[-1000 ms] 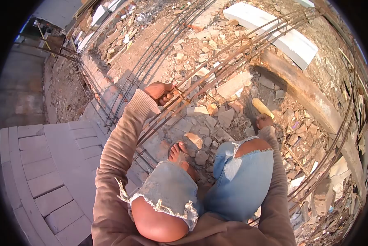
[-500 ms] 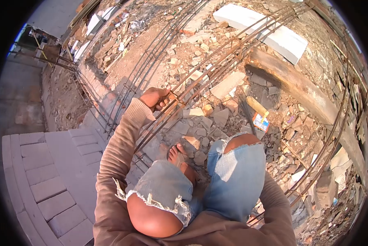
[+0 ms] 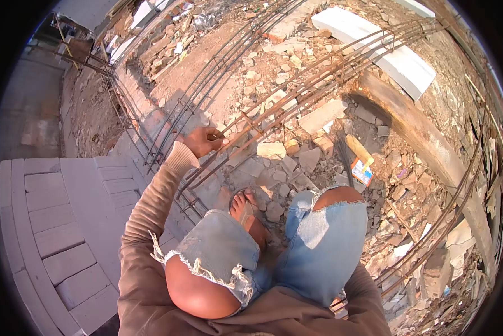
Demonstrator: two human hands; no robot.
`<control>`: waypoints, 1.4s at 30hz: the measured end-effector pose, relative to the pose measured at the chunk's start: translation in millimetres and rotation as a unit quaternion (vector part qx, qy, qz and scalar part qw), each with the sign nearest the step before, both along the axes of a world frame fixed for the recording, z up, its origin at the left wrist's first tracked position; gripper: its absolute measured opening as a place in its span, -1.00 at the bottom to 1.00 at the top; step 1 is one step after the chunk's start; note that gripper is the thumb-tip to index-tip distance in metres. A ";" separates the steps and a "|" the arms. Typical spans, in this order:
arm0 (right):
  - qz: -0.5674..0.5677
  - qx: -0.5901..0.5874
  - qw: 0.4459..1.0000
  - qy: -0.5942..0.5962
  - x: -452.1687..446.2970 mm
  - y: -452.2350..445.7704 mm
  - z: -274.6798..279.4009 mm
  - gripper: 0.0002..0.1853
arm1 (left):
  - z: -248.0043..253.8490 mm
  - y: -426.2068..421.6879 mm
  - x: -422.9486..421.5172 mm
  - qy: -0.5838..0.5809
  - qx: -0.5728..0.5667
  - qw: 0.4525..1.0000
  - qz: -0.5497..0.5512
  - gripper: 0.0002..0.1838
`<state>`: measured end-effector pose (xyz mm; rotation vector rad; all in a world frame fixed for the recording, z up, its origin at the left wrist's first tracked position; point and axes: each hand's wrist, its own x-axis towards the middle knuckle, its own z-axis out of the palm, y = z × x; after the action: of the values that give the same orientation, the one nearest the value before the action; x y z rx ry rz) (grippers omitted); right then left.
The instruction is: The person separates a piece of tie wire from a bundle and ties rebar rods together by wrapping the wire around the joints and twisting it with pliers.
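My left hand is at the near part of a long rusty rebar cage. Its fingers are curled, with the thumb and fingertips against one of the steel bars. Just beyond the fingertips, a rusty stirrup crosses the bars. Below the hand, the cage runs on toward my left knee. My right hand is out of sight; only the right sleeve shows, beside and behind my right knee.
Broken bricks and rubble cover the ground around my sandalled foot. A yellow-handled brush lies there. Grey blocks are at left, another rebar cage behind, a concrete beam and white slab at right.
My left hand has slid back along the bar toward me, away from the stirrup it was at. The camera view has shifted slightly.
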<state>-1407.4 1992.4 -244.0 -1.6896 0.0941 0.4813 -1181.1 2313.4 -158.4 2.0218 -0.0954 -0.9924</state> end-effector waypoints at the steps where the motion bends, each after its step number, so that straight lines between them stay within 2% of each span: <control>1: 0.015 0.023 0.999 0.019 1.2 2.2 0.9 -0.54 | 1.0 4.7 -17.8 -0.181 0.067 0.981 0.005 -0.56; 2: 0.027 0.046 0.998 0.038 0.9 3.8 1.1 -0.54 | 2.4 8.7 -39.3 -0.352 0.136 0.926 0.008 -0.52; 3: 0.038 0.069 0.995 0.057 1.4 4.9 1.1 -0.53 | 5.1 11.7 -58.7 -0.510 0.204 0.836 0.010 -0.47; 4: 0.050 0.093 0.992 0.074 2.8 4.0 0.3 -0.52 | 9.2 15.3 -75.7 -0.453 0.189 0.870 0.034 -0.50; 5: 0.061 0.119 0.987 0.093 4.0 5.3 2.3 -0.51 | 7.0 19.8 -88.5 -0.453 0.194 0.869 0.046 -0.50; 8: 0.094 0.203 0.963 0.151 11.0 9.7 4.6 -0.49 | -4.0 36.1 -115.9 -0.354 0.243 0.902 0.051 -0.65; 11: 0.124 0.284 0.931 0.194 26.6 16.4 9.7 -0.47 | -6.4 40.2 -119.6 -0.307 0.231 0.919 0.094 -0.70; 18: 0.141 0.393 0.880 0.228 62.1 47.4 11.3 -0.42 | -8.4 45.4 -125.0 -0.325 0.182 0.922 0.102 -0.68; 21: 0.130 0.407 0.880 0.208 74.4 64.8 9.2 -0.42 | -12.6 48.6 -126.5 -0.385 0.157 0.903 0.111 -0.70; 23: 0.091 0.401 0.898 0.154 76.7 76.1 13.5 -0.44 | -8.6 49.1 -126.5 -0.334 0.167 0.917 0.141 -0.72; 25: 0.055 0.391 0.913 0.105 80.7 84.1 15.3 -0.46 | -15.0 50.9 -130.4 -0.347 0.171 0.912 0.138 -0.73; 27: 0.076 0.410 0.889 0.186 87.7 88.0 6.2 -0.48 | -14.3 47.2 -133.1 -0.401 0.162 0.893 0.127 -0.75; 28: 0.085 0.418 0.876 0.226 90.4 88.7 1.8 -0.48 | -12.7 47.0 -133.7 -0.336 0.162 0.914 0.158 -0.75; 30: 0.100 0.432 0.844 0.302 94.1 87.0 -1.6 -0.49 | -11.7 46.1 -133.5 -0.349 0.166 0.911 0.146 -0.75; 32: 0.105 0.444 0.843 0.285 99.6 82.4 9.1 -0.52 | -13.3 42.6 -135.7 -0.402 0.167 0.890 0.133 -0.74; 36: 0.142 0.501 0.819 0.240 105.7 86.1 28.4 -0.64 | 10.3 44.4 -132.5 -0.323 0.147 0.920 0.163 -0.72; 39: 0.118 0.533 0.805 0.232 107.0 101.4 27.4 -0.63 | -8.9 44.5 -134.7 -0.374 0.170 0.902 0.132 -0.72; 42: 0.123 0.528 0.805 0.239 107.3 97.5 14.8 -0.62 | -6.6 45.0 -135.2 -0.348 0.176 0.911 0.135 -0.71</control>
<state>-1300.1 2089.9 -229.2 -0.4478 -0.0354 0.9355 -1316.3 2358.4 -165.0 2.5536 -0.0132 -0.0761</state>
